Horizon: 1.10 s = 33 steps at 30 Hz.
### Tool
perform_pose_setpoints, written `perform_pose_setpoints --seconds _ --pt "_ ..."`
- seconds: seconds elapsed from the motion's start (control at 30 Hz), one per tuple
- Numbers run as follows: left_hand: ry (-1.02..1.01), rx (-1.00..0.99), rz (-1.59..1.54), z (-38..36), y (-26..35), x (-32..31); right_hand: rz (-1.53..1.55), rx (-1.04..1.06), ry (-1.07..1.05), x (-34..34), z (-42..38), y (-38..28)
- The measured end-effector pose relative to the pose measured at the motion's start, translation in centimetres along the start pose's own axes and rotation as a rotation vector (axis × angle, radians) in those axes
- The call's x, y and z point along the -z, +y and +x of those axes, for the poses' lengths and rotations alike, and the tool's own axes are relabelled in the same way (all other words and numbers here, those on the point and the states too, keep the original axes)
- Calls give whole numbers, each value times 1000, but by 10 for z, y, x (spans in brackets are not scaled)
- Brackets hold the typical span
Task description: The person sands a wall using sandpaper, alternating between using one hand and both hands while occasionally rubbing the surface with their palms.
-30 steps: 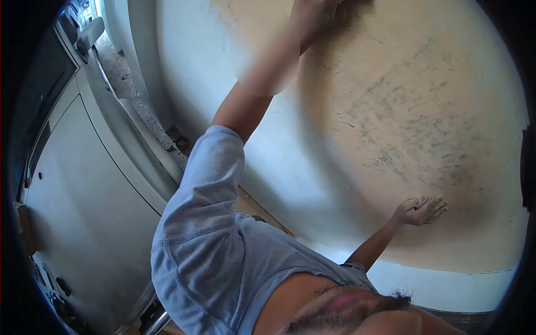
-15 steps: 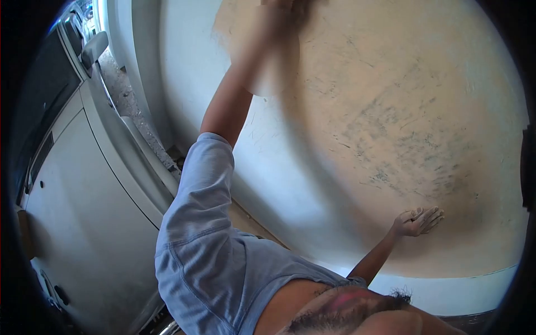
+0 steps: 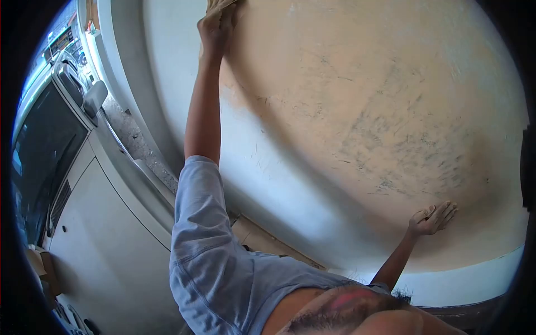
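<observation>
My left hand (image 3: 216,25) is stretched high against the tan-coated wall (image 3: 312,61), at the top edge of the view. Its fingers look bent round a pale, thin-edged thing, partly cut off by the frame, whose kind I cannot make out. Low on the right, my right hand (image 3: 436,218) is held beside the wall's lower part. Its fingers are extended, pale with dust or filler, and it holds nothing visible. Dark scuffs and scratches mark the tan area between both hands.
On the left stands a pale vehicle (image 3: 111,240) with its side mirror (image 3: 95,97) near a wall column (image 3: 125,61). A brown box (image 3: 47,271) sits at the lower left. The wall's lower border is white (image 3: 463,287).
My left hand has swung to the left along the top of the wall. My right hand sits slightly further right in view. The view has shifted, showing more of the vehicle.
</observation>
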State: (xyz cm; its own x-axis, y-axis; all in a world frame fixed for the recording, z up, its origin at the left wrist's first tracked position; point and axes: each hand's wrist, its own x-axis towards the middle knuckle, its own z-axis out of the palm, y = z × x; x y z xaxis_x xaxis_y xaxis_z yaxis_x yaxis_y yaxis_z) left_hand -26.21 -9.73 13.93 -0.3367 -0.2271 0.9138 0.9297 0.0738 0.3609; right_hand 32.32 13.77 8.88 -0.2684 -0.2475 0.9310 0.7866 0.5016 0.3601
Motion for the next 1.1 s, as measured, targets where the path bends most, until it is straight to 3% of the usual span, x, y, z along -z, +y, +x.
perform_pose_setpoints --seconds 0.03,0.07,0.1,0.13,0.17,0.27,0.3,0.37,0.43,0.5,0.57,0.63,0.7,0.73,0.77,0.83,0.9,0.97,1.07,1.1 --pt "-95 73 54 -1 -11 5 -3 -7 -6 -1 0 2" --pt "56 -184 84 -48 -20 12 -19 -22 -25 0 -4 2" --pt "-8 -51 -7 -93 -42 22 -35 -30 -34 1 -4 2" --pt "9 -79 31 -140 -63 30 -40 -50 -36 1 -5 2" --pt "70 38 58 -178 -61 35 -38 -53 -41 2 -5 2" --pt "94 22 14 -166 -66 35 -42 -38 -30 2 0 -2" --pt "143 -1 0 -126 -56 25 -43 -27 -30 3 1 -2" --pt "21 210 -22 -38 -33 11 -34 -10 -17 0 2 -3" --pt "55 -87 61 35 -3 -7 -30 1 -14 0 -1 -1" --pt "43 -90 -113 54 33 -11 -44 -2 -15 -2 -3 1" --pt "13 -164 177 -3 -2 -18 -45 1 -20 -2 -5 2" --pt "6 -256 173 -85 10 -5 -51 -8 -16 -4 -5 1" --pt "-87 -48 -36 -202 6 1 -66 -9 -39 -1 -4 -1" --pt "-22 78 -72 -225 21 1 -66 -9 -34 0 -5 -4" --pt "-10 82 -80 -207 23 0 -37 -12 -35 0 -5 -5" --pt "-79 -222 -39 -129 41 -4 -17 33 -27 2 1 0" --pt "-45 -343 -79 -29 66 -25 -15 28 -33 2 1 -3" --pt "-139 -381 -285 57 108 -24 -22 42 -32 -1 -5 1" --pt "52 -344 -162 46 115 -40 -35 17 -35 -3 -5 1" --pt "26 -249 -165 14 118 -38 -43 1 -36 -2 -7 0"
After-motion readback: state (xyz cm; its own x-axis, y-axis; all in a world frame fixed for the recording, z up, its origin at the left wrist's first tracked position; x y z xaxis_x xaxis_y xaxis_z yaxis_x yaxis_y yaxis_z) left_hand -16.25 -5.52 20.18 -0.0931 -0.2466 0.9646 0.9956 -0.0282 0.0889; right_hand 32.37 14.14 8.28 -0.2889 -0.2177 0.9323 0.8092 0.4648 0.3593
